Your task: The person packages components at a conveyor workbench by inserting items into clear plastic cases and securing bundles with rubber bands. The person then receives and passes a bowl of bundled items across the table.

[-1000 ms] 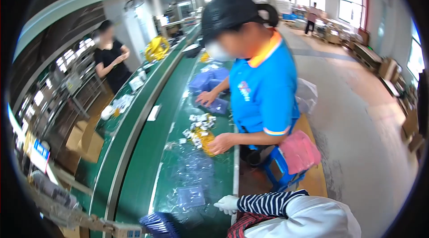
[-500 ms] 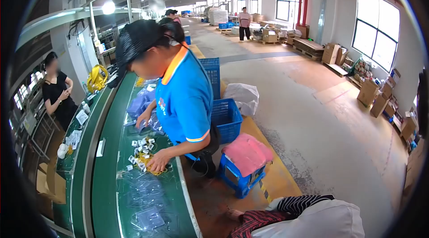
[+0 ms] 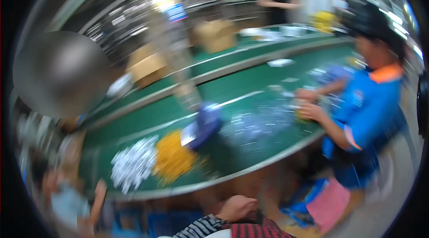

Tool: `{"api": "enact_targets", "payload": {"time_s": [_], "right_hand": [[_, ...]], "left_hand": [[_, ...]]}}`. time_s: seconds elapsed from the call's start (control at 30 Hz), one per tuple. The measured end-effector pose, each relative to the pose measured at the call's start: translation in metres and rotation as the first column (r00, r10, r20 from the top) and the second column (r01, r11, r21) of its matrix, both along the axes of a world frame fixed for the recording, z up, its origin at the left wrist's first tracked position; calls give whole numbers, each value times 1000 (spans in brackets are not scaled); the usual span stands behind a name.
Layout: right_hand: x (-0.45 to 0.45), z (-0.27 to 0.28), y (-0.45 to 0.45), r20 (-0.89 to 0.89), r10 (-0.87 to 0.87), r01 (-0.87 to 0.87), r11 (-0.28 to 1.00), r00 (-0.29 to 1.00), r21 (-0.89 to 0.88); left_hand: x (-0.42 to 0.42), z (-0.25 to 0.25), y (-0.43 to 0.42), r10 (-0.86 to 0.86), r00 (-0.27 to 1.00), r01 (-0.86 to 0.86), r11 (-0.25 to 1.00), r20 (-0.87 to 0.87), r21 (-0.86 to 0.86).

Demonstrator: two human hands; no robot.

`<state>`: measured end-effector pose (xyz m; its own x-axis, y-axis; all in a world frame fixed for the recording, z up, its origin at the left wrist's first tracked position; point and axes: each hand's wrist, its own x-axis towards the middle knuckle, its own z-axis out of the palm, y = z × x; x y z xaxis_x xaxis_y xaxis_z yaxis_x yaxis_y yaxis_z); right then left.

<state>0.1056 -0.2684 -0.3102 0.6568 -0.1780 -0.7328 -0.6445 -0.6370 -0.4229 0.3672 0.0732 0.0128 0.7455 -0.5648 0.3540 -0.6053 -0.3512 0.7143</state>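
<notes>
My left hand (image 3: 237, 207) is at the bottom centre, below the near edge of the green conveyor table (image 3: 214, 79). Its striped black-and-white sleeve (image 3: 199, 228) enters from the lower left. The fingers look curled in, but blur hides what they hold, if anything. Beside it lies a red-and-black patterned cloth (image 3: 261, 231) on my body or other arm. My right hand does not show. Ahead on the table are a heap of small white pieces (image 3: 134, 162), a pile of yellow strands (image 3: 174, 157) and a purple-blue bundle (image 3: 205, 126).
To the right, a co-worker in a blue shirt (image 3: 373, 108) handles small items near clear plastic pieces (image 3: 259, 124). A pink-covered stool (image 3: 328, 204) stands below. At left is a person in light blue (image 3: 69, 204). Cardboard boxes (image 3: 147, 65) sit beyond the belt.
My view has swung left, so the blue-shirted co-worker now appears at the right. The white heap, yellow pile and purple-blue bundle have come into view. My striped sleeve and hand show nearer the centre.
</notes>
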Motion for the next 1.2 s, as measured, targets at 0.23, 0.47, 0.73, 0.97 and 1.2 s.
{"api": "enact_targets", "payload": {"time_s": [0.23,0.47,0.73,0.97,1.2], "right_hand": [[211,107,68,191,456,-468,883,869,20],[246,157,212,332,772,-832,550,541,77],[233,171,301,342,906,-968,246,249,55],[236,171,346,277,954,-993,119,115,2],[249,157,339,187,976,-992,122,112,-44]], "left_hand": [[-146,-16,43,483,875,-476,870,-29,129],[-238,-45,57,810,578,-794,587,-101,161],[-240,-55,72,822,569,-821,567,28,68],[-252,-60,97,858,513,-843,510,-30,173],[-249,-73,108,828,558,-815,558,-43,158]]}}
